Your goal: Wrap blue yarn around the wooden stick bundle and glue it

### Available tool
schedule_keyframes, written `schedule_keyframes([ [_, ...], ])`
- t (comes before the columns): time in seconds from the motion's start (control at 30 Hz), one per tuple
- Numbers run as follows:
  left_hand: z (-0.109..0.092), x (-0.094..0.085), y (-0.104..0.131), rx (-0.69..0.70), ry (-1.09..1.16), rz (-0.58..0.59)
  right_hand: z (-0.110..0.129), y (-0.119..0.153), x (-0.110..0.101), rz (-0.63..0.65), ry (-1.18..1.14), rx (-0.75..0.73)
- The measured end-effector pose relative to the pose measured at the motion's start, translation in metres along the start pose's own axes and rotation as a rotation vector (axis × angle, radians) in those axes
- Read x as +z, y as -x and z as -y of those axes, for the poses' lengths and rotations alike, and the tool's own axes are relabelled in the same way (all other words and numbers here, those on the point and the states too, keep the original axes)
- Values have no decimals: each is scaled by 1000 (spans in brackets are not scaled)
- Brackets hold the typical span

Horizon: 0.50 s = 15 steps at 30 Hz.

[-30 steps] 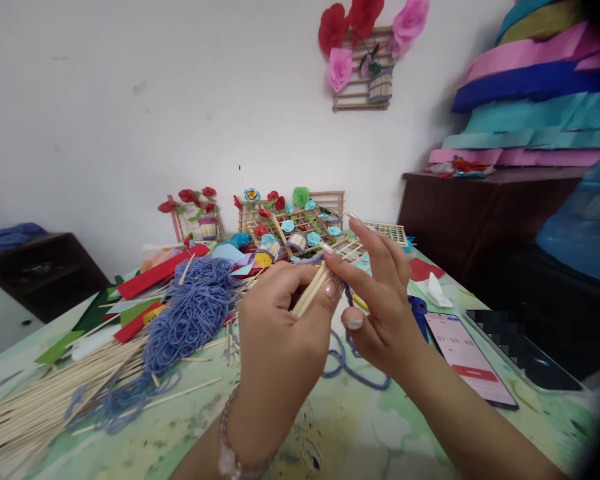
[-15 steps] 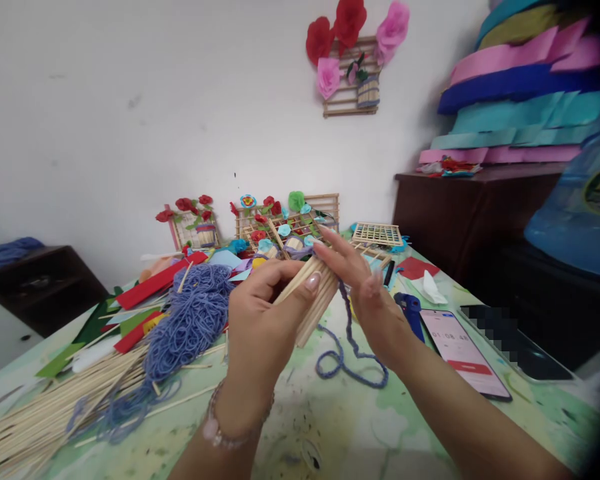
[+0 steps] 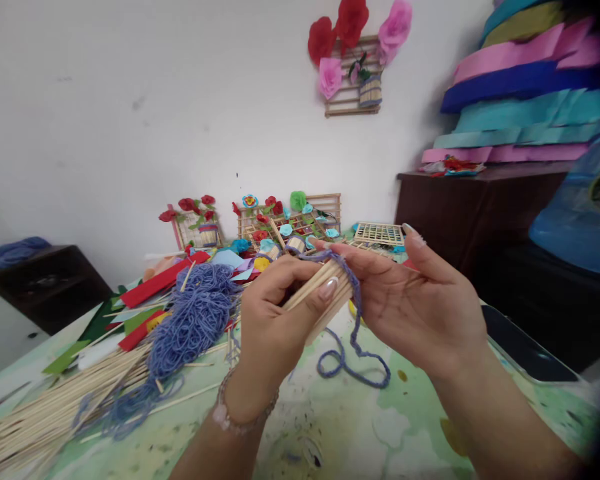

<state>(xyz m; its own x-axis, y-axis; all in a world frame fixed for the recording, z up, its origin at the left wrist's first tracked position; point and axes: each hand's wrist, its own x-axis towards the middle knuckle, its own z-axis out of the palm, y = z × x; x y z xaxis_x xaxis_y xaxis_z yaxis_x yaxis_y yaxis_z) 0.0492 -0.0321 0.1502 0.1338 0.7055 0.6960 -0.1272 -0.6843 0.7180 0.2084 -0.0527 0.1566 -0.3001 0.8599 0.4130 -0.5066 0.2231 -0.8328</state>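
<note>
My left hand [image 3: 280,313] is closed round a bundle of pale wooden sticks [image 3: 330,300], its thumb pressed along them. Across the upper end of the bundle lies blue yarn [image 3: 356,293], which hangs down on the right and curls in a loop on the table. My right hand [image 3: 425,307] is turned palm up at the right of the bundle, with thumb and fingers apart. Its fingertips are beside the yarn at the far end of the sticks, partly hidden behind it.
A heap of blue yarn [image 3: 195,313] and many loose sticks [image 3: 45,413] lie left. Stick frames with paper flowers [image 3: 285,223] stand at the back. A dark phone [image 3: 530,350] lies right, near a blue water bottle [image 3: 575,220].
My right hand has turned palm up and opened, moving right and now covering the lit phone and the glue gun. Yarn now lies over the bundle's upper end.
</note>
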Motion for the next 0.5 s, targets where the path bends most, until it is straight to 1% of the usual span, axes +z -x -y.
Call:
schedule_keyframes([
  [0.1,1,1,0,24,6,6,3,0,1,-6,23,-8],
  [0.23,1,-1,0,5,3,9,1,0,5,-69,96,-59],
  [0.3,0,-2,1,6,29,23,-2,0,4,-125,171,-123],
  [0.43,-4,-3,2,56,73,46,-8,-4,-6,-305,404,-304],
  [0.5,-4,-2,1,57,90,60,-10,-6,-12,-339,511,-383],
])
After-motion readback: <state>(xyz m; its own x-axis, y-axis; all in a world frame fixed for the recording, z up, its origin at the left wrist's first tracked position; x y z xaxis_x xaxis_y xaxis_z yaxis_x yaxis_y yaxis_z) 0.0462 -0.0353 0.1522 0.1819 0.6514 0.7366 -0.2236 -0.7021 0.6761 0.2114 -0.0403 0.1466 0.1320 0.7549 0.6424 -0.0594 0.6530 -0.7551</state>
